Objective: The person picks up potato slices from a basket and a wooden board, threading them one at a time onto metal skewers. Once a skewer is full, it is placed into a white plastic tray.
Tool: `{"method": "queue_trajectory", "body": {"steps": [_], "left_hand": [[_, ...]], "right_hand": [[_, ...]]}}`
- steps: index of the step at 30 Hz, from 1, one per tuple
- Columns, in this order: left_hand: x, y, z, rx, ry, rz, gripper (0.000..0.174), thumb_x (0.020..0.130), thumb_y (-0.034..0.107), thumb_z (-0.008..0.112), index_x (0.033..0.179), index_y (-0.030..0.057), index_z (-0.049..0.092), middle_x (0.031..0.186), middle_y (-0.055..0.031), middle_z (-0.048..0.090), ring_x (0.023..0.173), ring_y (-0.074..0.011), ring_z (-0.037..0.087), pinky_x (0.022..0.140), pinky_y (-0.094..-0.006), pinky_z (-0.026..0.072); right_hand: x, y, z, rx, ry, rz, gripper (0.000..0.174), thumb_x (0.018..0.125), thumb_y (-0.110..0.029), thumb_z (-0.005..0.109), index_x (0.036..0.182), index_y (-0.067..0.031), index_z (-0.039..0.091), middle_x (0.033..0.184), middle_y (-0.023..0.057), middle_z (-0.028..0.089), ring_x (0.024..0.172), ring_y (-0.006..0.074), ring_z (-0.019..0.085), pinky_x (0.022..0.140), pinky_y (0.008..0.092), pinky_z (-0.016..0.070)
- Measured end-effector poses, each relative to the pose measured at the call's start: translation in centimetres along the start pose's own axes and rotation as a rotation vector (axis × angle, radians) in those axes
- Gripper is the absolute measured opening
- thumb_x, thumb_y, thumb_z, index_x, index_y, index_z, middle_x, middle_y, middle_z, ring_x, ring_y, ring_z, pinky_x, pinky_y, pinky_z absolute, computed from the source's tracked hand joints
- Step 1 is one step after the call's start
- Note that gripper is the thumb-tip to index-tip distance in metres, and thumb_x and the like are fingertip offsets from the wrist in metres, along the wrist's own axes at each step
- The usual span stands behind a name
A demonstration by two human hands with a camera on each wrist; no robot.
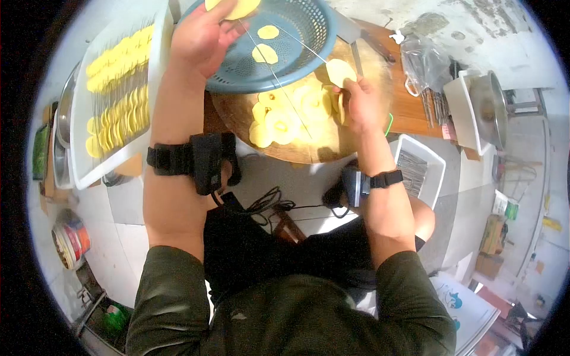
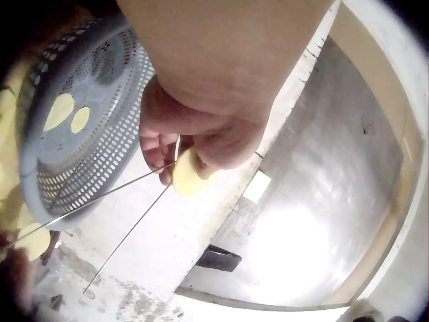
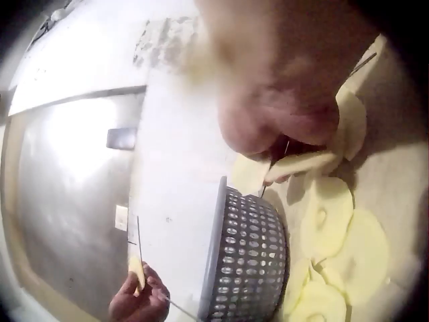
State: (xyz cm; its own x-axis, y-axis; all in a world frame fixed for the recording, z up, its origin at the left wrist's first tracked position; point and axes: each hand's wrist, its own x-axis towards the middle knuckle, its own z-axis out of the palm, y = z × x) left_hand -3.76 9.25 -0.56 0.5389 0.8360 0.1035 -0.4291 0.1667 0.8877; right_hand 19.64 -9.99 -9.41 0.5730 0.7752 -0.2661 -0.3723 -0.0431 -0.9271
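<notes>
My left hand (image 1: 200, 37) is raised over the rim of a blue colander (image 1: 297, 35) and pinches a yellow round slice (image 1: 238, 7) together with two thin metal skewers (image 1: 279, 83). The left wrist view shows that slice (image 2: 189, 176) threaded at the skewers' (image 2: 114, 198) top end, under my fingers. My right hand (image 1: 360, 105) pinches another yellow slice (image 1: 340, 71) at the far end of a skewer. It hovers above a heap of slices (image 1: 285, 115) on a round wooden board (image 1: 297, 155). Two loose slices (image 1: 265, 53) lie inside the colander.
A white tray (image 1: 155, 77) on the left holds rows of skewered slices (image 1: 119, 89). A white tub of bare skewers (image 1: 415, 169) sits by my right forearm. A metal pot (image 1: 490, 107) in a white bin and a plastic bag (image 1: 424, 59) stand at the right.
</notes>
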Motion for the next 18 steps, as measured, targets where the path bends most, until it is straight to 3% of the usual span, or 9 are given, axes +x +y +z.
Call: {"method": "queue_trajectory", "body": {"steps": [3,8,18], "left_hand": [[-0.1,-0.1,0.4,0.041,0.048,-0.03,0.034,0.098,0.02,0.051,0.127,0.003,0.049,0.118,-0.0089,0.061,0.105,-0.0212,0.062,0.081,-0.0301,0.0516],[-0.3,-0.3,0.5,0.062,0.059,-0.023,0.034,0.098,0.02,0.052,0.126,0.0016,0.049,0.117,-0.0093,0.061,0.104,-0.0208,0.062,0.08,-0.0296,0.0516],[-0.3,-0.2,0.9,0.073,0.026,-0.057,0.034,0.097,0.021,0.054,0.125,0.0015,0.05,0.115,-0.0081,0.062,0.102,-0.0188,0.063,0.08,-0.0278,0.0515]], "right_hand": [[0.0,-0.1,-0.5,0.174,0.002,0.053,0.011,0.088,-0.001,0.057,0.099,0.0003,0.057,0.083,0.0086,0.064,0.064,0.0157,0.059,0.057,0.0267,0.0509],[-0.1,-0.3,-0.9,0.374,-0.038,0.138,0.018,0.088,0.0,0.06,0.104,-0.0042,0.054,0.091,0.0088,0.063,0.067,0.0153,0.059,0.058,0.0248,0.0523],[-0.9,-0.8,-1.0,0.32,-0.126,0.058,0.026,0.086,0.003,0.059,0.111,-0.0067,0.053,0.099,0.008,0.062,0.076,0.0184,0.063,0.062,0.0266,0.0549]]}}
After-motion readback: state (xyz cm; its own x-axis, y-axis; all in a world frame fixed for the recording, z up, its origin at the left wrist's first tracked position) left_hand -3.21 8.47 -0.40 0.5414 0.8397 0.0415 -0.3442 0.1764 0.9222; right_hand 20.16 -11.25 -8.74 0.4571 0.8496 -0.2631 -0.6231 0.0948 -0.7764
